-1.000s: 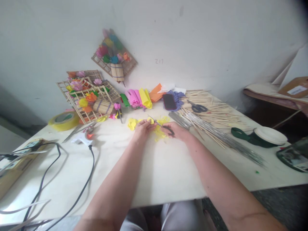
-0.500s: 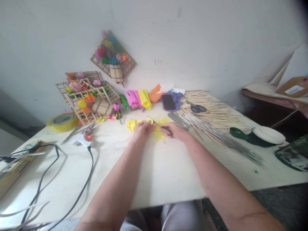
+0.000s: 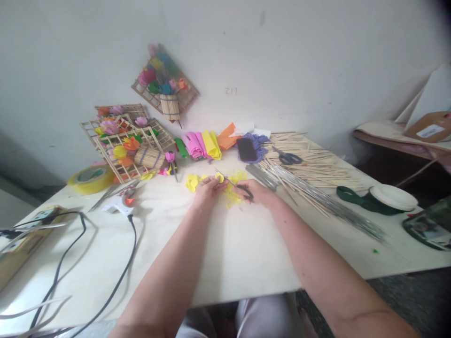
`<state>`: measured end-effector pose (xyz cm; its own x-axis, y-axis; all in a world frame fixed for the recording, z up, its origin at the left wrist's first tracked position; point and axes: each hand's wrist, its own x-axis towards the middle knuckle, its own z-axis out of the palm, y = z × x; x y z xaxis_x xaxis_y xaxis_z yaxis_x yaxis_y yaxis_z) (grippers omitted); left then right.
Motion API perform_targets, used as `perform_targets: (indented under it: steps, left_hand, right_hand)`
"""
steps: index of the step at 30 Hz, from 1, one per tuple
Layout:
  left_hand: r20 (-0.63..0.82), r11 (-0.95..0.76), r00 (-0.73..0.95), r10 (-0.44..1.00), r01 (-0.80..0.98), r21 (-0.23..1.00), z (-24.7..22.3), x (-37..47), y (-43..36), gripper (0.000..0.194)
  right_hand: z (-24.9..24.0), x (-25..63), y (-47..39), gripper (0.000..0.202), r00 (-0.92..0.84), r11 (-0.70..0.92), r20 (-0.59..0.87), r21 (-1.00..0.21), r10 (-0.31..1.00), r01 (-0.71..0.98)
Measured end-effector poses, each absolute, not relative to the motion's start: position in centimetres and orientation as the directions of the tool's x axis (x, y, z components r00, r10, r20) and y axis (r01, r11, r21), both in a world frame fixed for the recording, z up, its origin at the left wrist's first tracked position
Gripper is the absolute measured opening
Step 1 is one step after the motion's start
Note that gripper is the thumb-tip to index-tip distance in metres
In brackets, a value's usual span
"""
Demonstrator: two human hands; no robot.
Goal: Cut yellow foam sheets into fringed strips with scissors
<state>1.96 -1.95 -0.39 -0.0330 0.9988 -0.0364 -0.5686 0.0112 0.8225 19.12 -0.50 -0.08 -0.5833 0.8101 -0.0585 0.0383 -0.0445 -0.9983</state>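
My left hand (image 3: 209,188) pinches a small yellow piece (image 3: 219,177) between its fingers, above the middle of the white table (image 3: 246,253). Dark-handled scissors (image 3: 245,190) are held in my right hand (image 3: 256,191), their blades pointing up and left beside the yellow piece. Yellow petal-like pieces (image 3: 191,182) lie just left of my left hand. Small yellow scraps (image 3: 232,199) are spread beneath and between the two hands.
Flower-decorated stick frames (image 3: 123,145), yellow tape (image 3: 90,179), a glue gun (image 3: 120,203) and cords stand left. Behind are rolled coloured sheets (image 3: 197,144) and a phone (image 3: 247,149). Sticks (image 3: 310,164), wires (image 3: 327,204) and a white spool (image 3: 393,198) lie right.
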Motion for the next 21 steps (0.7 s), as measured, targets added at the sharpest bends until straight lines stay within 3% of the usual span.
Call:
perform_targets:
  steps: [21]
  left_hand:
    - [-0.013,0.004,-0.013,1.000,-0.565,0.825,-0.54,1.86,-1.88,0.015]
  right_hand:
    - [-0.39,19.19,0.10,0.023,-0.589,-0.054,-0.063,-0.998,0.806,0.032]
